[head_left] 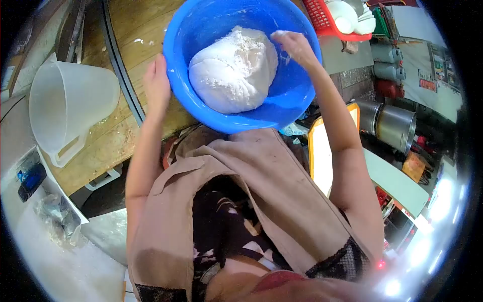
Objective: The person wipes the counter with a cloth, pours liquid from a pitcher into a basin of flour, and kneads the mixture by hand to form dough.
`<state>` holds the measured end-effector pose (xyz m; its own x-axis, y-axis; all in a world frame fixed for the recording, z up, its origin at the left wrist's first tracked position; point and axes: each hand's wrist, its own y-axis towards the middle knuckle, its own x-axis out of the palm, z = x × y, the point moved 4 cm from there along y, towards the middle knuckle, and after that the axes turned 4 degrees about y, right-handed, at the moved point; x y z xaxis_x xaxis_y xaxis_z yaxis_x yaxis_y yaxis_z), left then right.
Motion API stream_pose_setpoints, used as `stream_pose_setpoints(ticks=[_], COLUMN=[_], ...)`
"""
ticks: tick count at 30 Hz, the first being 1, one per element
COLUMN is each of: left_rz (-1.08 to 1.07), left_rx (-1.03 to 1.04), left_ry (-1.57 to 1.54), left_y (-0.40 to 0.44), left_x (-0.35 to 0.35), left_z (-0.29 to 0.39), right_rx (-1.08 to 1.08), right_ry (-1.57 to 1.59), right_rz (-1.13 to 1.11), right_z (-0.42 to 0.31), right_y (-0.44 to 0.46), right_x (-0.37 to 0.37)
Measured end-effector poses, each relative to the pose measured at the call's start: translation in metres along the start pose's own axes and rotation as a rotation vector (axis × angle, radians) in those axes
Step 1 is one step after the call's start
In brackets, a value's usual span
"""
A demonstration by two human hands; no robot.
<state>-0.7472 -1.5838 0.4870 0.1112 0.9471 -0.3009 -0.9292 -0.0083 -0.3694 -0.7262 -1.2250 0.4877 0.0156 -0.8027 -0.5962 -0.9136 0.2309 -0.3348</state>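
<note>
A large blue basin [176,85] stands at the top middle of the head view, partly over the wooden table. Inside it lies a big white lump of dough [229,75], rough and floury on its upper right part. My left hand [157,85] is at the basin's left side, holding it by the outer edge; some of its fingers are hidden. Over the right part of the basin is my right hand [296,48], its fingers curled and white with flour or dough, just right of the lump. Whatever is inside those fingers is hidden.
An empty translucent plastic pitcher [75,95] is on the wooden table [136,20] at left. A red basket [322,20] with white dishes stands at upper right. Metal pots [395,126] are farther right, and a white box [60,206] with plastic bags lies lower left.
</note>
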Motion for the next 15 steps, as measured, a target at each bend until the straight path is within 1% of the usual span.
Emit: stream_pose_setpoints(ticks=[1, 2, 3, 4, 5, 7, 8, 9, 10, 11, 12, 13, 14, 15], left_rz=[0.006, 0.078, 0.154, 0.155, 0.169, 0.293, 0.308, 0.292, 0.266, 0.269, 0.279, 0.288, 0.286, 0.304], left_rx=[-0.009, 0.047, 0.103, 0.156, 0.14, 0.241, 0.238, 0.169, 0.093, 0.084, 0.148, 0.223, 0.239, 0.249], left_ry=[-0.002, -0.104, -0.205, -0.073, -0.071, -0.084, -0.08, -0.02, 0.042, 0.045, -0.025, -0.097, -0.102, -0.126], left_y=[-0.011, -0.02, -0.024, -0.023, -0.021, -0.017, -0.012, -0.008, -0.009, -0.009, -0.002, 0.006, 0.01, 0.01], left_x=[0.007, 0.013, 0.015, 0.016, 0.019, 0.022, 0.022, 0.021, 0.02, 0.022, 0.023, 0.022, 0.023, 0.023], left_z=[0.0, 0.002, 0.003, 0.008, 0.008, 0.014, 0.019, 0.024, 0.023, 0.02, 0.02, 0.023, 0.022, 0.02], right_rx=[0.054, 0.056, -0.018, -0.093, -0.093, 0.493, 0.4, 0.4, 0.444, 0.485, 0.477, 0.325, 0.176, 0.054], right_ry=[0.131, 0.128, 0.11, 0.094, 0.093, 0.594, 0.553, 0.552, 0.541, 0.528, 0.527, 0.523, 0.517, 0.419], right_rz=[0.129, 0.116, 0.122, 0.125, 0.104, -0.153, -0.21, -0.225, -0.318, -0.407, -0.407, -0.389, -0.365, -0.443], right_z=[0.031, 0.052, 0.055, 0.058, 0.062, 0.055, 0.051, 0.038, 0.017, -0.002, -0.017, -0.038, -0.058, -0.078], right_y=[0.025, 0.038, 0.046, 0.057, 0.071, 0.083, 0.091, 0.094, 0.09, 0.083, 0.076, 0.067, 0.053, 0.032], right_x=[0.0, 0.014, 0.026, 0.034, 0.037, 0.058, 0.067, 0.077, 0.091, 0.102, 0.109, 0.111, 0.108, 0.101])
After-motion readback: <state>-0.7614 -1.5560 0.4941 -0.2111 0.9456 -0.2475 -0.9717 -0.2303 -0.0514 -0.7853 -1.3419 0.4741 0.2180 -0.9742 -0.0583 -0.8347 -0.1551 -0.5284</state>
